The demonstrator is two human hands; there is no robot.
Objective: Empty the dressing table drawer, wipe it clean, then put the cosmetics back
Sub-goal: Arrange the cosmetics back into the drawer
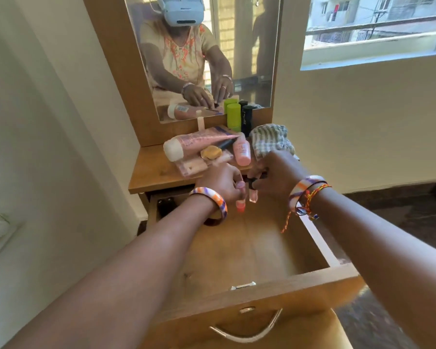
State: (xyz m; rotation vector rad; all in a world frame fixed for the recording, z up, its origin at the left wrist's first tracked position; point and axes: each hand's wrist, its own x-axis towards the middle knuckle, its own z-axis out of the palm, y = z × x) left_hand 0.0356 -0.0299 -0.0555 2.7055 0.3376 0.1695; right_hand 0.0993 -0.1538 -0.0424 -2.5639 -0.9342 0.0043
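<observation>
The wooden drawer is pulled open below me, its floor bare. Over its back end my left hand grips a small pink nail polish bottle by its cap. Beside it my right hand pinches the black cap of a clear pink bottle. On the dressing table top lie a large pink tube, a pink bottle, a tan compact and sachets.
A striped cloth lies bunched at the right of the top. A green container and a black one stand against the mirror. A wall is at my left, a window at upper right. The drawer handle is nearest me.
</observation>
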